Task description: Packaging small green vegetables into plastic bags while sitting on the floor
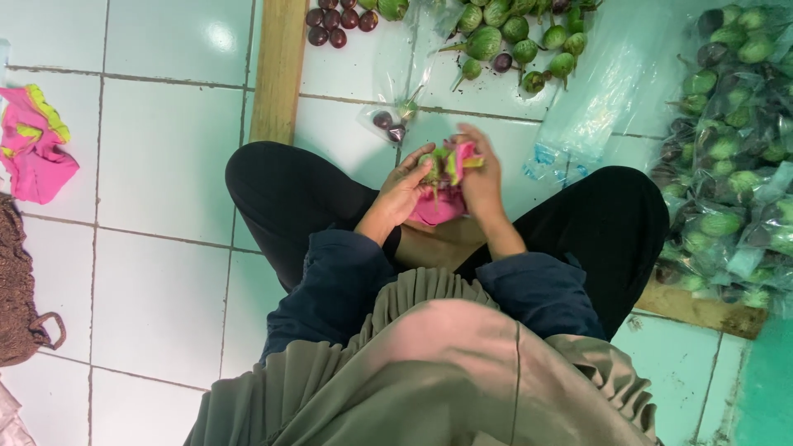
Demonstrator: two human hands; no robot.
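eggplant (433, 163) and a pink glove (441, 205) sit clasped between my left hand (402, 192) and right hand (480, 177), fingers curled around both above my lap.

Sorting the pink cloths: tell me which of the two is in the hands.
The pink cloth between the left hand and right hand, bundled with green vegetables. The other pink cloth lies untouched on the tiles at far left.

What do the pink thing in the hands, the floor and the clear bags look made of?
Pink thing: soft cloth by its folds, with yellow-green trim; both hands hold it.
Floor: glazed white ceramic tile, with glare and dark grout lines.
Clear bags: thin transparent plastic film, wrinkled and shiny.
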